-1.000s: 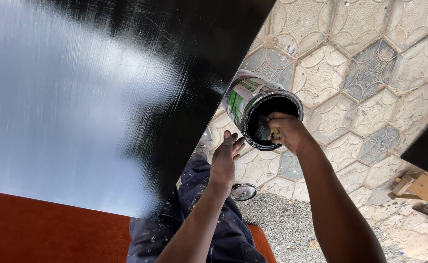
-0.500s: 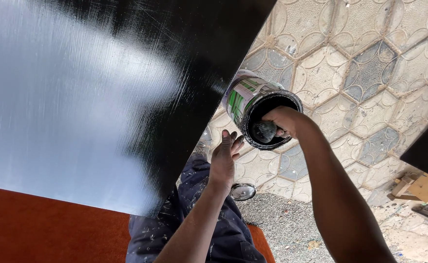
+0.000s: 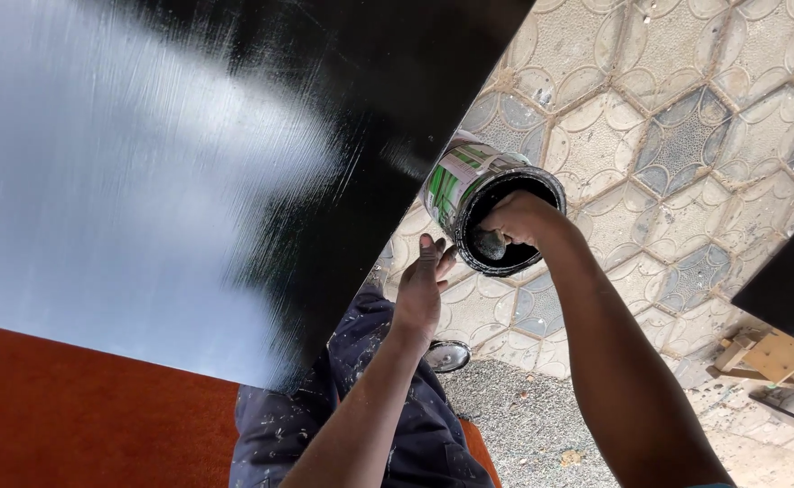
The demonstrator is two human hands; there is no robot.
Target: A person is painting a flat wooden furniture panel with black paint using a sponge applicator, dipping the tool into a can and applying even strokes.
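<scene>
Most of the board (image 3: 171,172) is already glossy black, with the orange part (image 3: 71,416) left bare. Her right hand (image 3: 519,220) pinches a brush (image 3: 489,242) inside the tilted paint can (image 3: 483,203); the left hand (image 3: 421,289) hangs loosely spread below it

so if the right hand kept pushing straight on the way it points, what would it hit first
Probably the inside of the paint can. The right hand reaches into its open mouth with a brush, so the brush tip would likely meet the black interior first, though depth inside is unclear.
</scene>
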